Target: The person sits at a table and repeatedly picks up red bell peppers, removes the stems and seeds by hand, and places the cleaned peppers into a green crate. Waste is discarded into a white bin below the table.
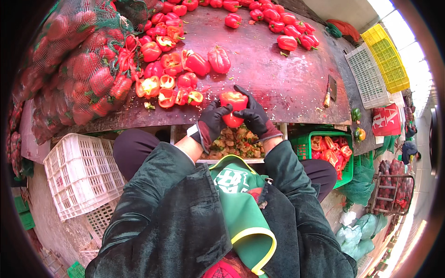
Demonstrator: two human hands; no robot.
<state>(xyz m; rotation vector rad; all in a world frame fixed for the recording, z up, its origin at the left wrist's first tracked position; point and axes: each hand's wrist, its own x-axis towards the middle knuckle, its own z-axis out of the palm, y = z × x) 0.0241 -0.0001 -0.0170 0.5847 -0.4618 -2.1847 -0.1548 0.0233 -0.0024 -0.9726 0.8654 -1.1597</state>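
Both my hands wear black and maroon gloves and hold one red bell pepper [233, 107] over the table's near edge. My left hand [212, 120] grips its left side, and my right hand [255, 116] wraps its right side. Below them, a container of pepper cores and scraps [234, 144] sits in front of my lap. Cut pepper halves [167, 97] and whole red peppers [219, 59] lie at the left of the stained table [264, 76]. A cleaver [332, 89] with a light handle rests at the table's right side.
Full mesh sacks of red peppers [83, 66] crowd the left. A white crate [85, 173] stands at lower left, a green crate of cut peppers [306, 146] at right. Yellow [386, 57] and white crates [368, 76] stand farther right. A person [410, 152] is in the far right background.
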